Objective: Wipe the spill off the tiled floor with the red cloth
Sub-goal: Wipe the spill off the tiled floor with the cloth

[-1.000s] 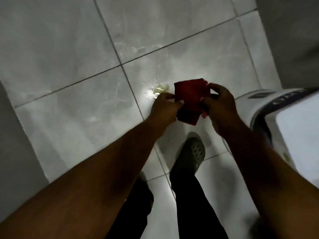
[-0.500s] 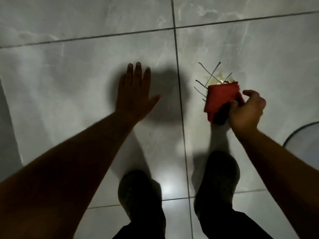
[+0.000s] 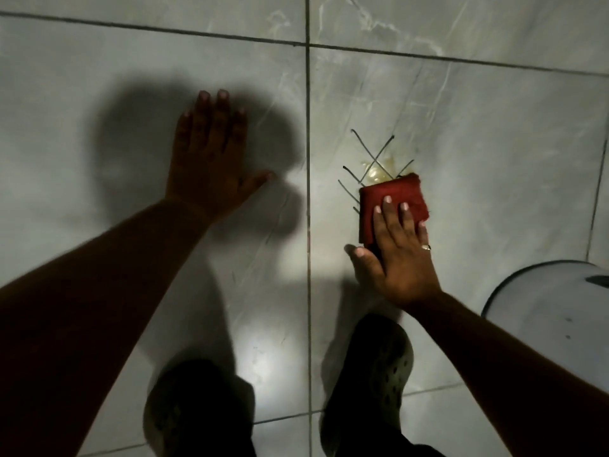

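Observation:
A folded red cloth (image 3: 395,196) lies flat on the grey tiled floor (image 3: 494,159), right of a dark grout line. My right hand (image 3: 395,255) presses down on the cloth's near half with its fingers spread. Just beyond the cloth's far edge a small yellowish spill (image 3: 377,169) shows, crossed by thin dark pen-like lines. My left hand (image 3: 211,159) rests flat and open on the neighbouring tile to the left, holding nothing.
A white rounded object (image 3: 547,321) stands at the right edge, close to my right forearm. My two feet in dark perforated clogs (image 3: 375,377) stand on the tiles below the hands. My shadow falls over the left tile.
My right hand went from gripping the cloth above the floor to pressing it flat on the tile beside the spill. The left hand stays planted on the floor.

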### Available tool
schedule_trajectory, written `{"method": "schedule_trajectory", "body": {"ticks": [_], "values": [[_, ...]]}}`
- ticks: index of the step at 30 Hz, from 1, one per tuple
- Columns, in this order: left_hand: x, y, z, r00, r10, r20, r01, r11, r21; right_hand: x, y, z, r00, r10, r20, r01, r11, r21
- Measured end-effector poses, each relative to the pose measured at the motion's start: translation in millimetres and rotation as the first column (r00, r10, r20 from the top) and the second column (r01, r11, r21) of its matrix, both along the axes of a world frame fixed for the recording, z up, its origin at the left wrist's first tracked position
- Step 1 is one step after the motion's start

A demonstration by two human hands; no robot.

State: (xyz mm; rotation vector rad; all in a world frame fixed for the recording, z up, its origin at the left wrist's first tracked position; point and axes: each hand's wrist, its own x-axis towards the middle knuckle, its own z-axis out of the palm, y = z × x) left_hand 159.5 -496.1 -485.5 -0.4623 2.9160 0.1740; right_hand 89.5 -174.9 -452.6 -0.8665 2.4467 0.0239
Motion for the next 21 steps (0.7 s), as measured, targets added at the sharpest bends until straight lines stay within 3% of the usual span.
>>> {"method": "schedule_trajectory", "body": {"ticks": [2, 4, 7, 9, 10, 11, 13, 14, 18, 21], "values": [[-2, -4, -2, 1.000, -0.002, -0.020, 0.002, 1.000, -0.002, -17, 9, -3, 0.999, -0.034, -0.013, 0.034, 0.999, 0.006], [-4, -7, -2, 0.999, -0.031, -0.031, 0.031, 1.000, 0.000, -29, 3, -11, 0.954, -0.297, -0.050, 0.297, 0.955, -0.008], [-3, -9, -5, 0.998, -0.044, -0.035, 0.044, 0.999, -0.006, -53, -36, -27, 0.648, -0.756, -0.091, 0.755, 0.654, -0.047], [-3, -9, -8, 0.998, -0.033, -0.045, 0.032, 0.999, -0.019, -61, -74, -30, 0.504, -0.860, -0.083, 0.858, 0.509, -0.063], [-3, -10, -9, 0.998, -0.020, -0.054, 0.019, 1.000, -0.023, -58, -91, -30, 0.536, -0.841, -0.075, 0.838, 0.540, -0.077], [-4, -10, -10, 0.998, -0.008, -0.066, 0.006, 1.000, -0.026, -49, -105, -30, 0.633, -0.771, -0.070, 0.765, 0.637, -0.098], [-6, -12, -14, 0.996, 0.004, -0.087, -0.007, 0.999, -0.034, -23, -121, -27, 0.873, -0.485, -0.049, 0.475, 0.869, -0.139], [-6, -14, -14, 0.996, 0.001, -0.089, -0.004, 0.999, -0.036, -13, -121, -22, 0.940, -0.339, -0.031, 0.331, 0.933, -0.143], [0, -21, -14, 0.996, -0.002, -0.094, -0.002, 0.999, -0.048, -29, -74, -9, 0.997, 0.080, -0.010, -0.081, 0.994, -0.077], [3, -23, -14, 0.995, -0.012, -0.097, 0.006, 0.998, -0.061, -70, -39, -8, 0.987, 0.148, -0.059, -0.152, 0.986, -0.069]]}}
